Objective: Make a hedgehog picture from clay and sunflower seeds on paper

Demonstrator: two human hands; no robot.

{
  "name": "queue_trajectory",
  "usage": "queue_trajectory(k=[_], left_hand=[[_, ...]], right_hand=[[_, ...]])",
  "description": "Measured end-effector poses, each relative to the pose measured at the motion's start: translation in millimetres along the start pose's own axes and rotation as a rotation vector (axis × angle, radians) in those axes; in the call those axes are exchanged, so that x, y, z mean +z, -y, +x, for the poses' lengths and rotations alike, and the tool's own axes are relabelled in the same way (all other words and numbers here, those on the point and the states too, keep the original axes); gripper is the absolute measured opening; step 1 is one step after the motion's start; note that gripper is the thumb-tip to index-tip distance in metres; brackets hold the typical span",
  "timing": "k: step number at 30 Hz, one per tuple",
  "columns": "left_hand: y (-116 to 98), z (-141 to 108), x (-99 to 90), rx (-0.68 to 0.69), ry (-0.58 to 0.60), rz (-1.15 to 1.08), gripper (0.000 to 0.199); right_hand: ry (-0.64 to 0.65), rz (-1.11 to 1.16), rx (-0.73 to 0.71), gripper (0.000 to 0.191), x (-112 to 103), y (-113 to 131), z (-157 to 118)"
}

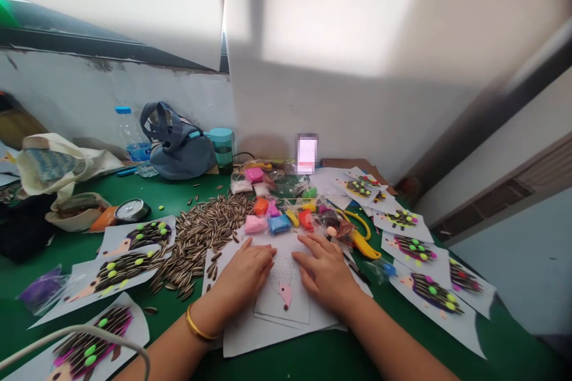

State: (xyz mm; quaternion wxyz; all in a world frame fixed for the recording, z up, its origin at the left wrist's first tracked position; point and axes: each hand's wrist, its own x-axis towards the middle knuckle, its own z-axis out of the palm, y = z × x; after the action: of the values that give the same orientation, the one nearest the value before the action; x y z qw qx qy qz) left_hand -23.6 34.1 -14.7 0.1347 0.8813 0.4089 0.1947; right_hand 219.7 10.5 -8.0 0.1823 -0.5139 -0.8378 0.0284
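A green tabletop (286,363) is noted, its far edge set along the wall. One heap of striped seeds (201,226), too many to be counted, is spread left of centre. One stack of white paper (241,339) is placed at the middle, toward the near edge. One blue bag (183,158) is stood toward the far edge. Three seeded hedgehog pictures (123,271) are laid down the near left side; at least five are overlapped toward the right edge. The left hand (245,268) and right hand (326,274) are rested palm down, grip released on both. Between them, on the stack, one hedgehog drawing (274,303) is found, bearing one pink face (285,294). Room is shown below the stack and to its right.
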Motion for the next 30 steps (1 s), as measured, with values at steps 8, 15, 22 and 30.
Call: queue_trajectory(k=[8, 15, 22, 30], left_hand=[[0.8, 0.7, -0.1, 0.000, 0.009, 0.001, 0.028], [-0.1, 0.9, 0.2, -0.002, -0.013, -0.008, 0.025], [1.4, 1.2, 0.8, -0.007, 0.002, -0.009, 0.028], [0.9, 1.2, 0.2, -0.008, 0.007, -0.003, 0.028]], right_hand=[[0.022, -0.001, 0.010, 0.035, 0.8, 0.2, 1.0], [-0.032, 0.019, 0.050, 0.047, 1.0, -4.4, 0.2], [0.060, -0.017, 0.053, 0.050, 4.6, -3.7, -1.4], [0.022, -0.054, 0.025, 0.040, -2.1, -0.9, -3.2]])
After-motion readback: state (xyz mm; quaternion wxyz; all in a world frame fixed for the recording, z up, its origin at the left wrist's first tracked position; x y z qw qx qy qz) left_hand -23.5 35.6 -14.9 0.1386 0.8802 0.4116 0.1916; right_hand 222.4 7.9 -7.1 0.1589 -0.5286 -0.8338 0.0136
